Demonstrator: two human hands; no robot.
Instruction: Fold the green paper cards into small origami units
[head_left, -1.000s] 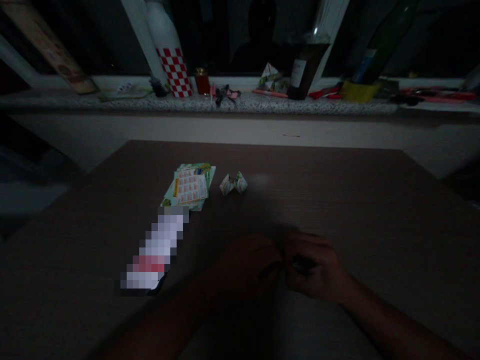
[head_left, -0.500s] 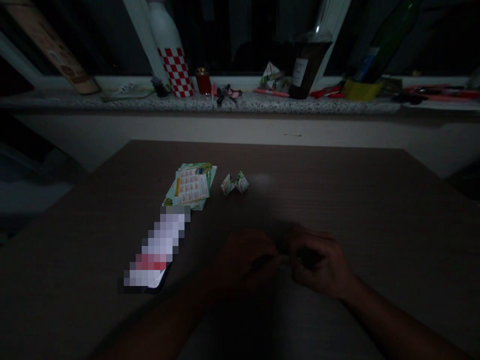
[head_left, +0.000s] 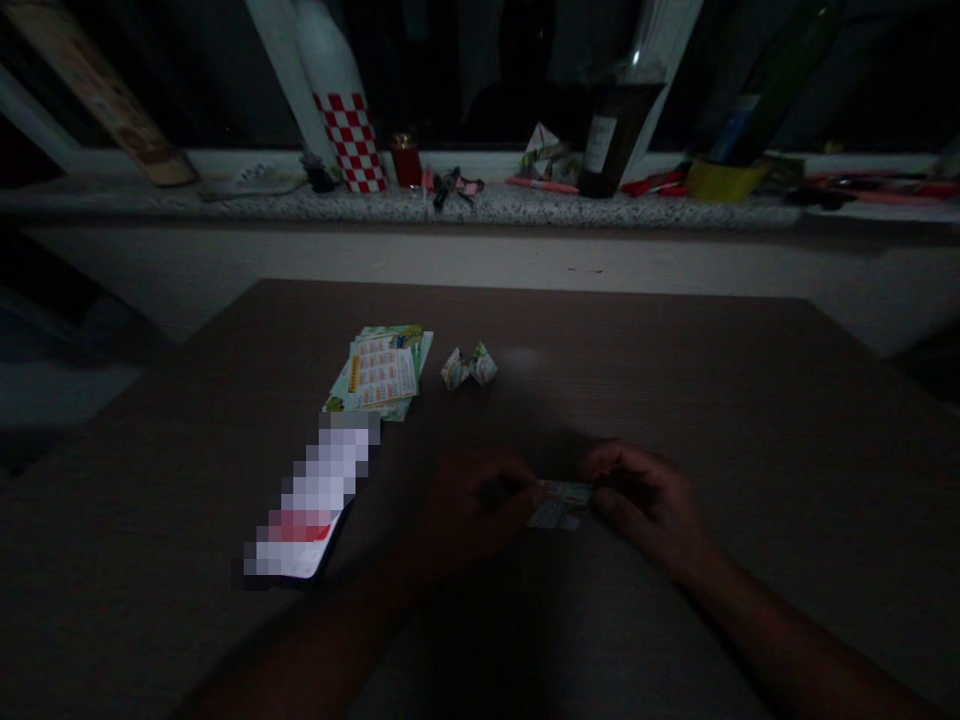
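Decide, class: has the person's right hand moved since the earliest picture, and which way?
Yes: the right hand has shifted slightly rightward, judged against the folded paper beside the card stack.

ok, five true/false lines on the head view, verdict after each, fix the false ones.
1. The printed paper is between the left hand and the right hand. True.
2. The phone lies screen down. False: its lit screen faces up.
3. The checkered bottle stands on the windowsill. True.
4. The folded paper figure sits on the sheet stack. False: it's on the table, right of the stack.
5. The left hand touches the phone. False: it's at the printed paper.
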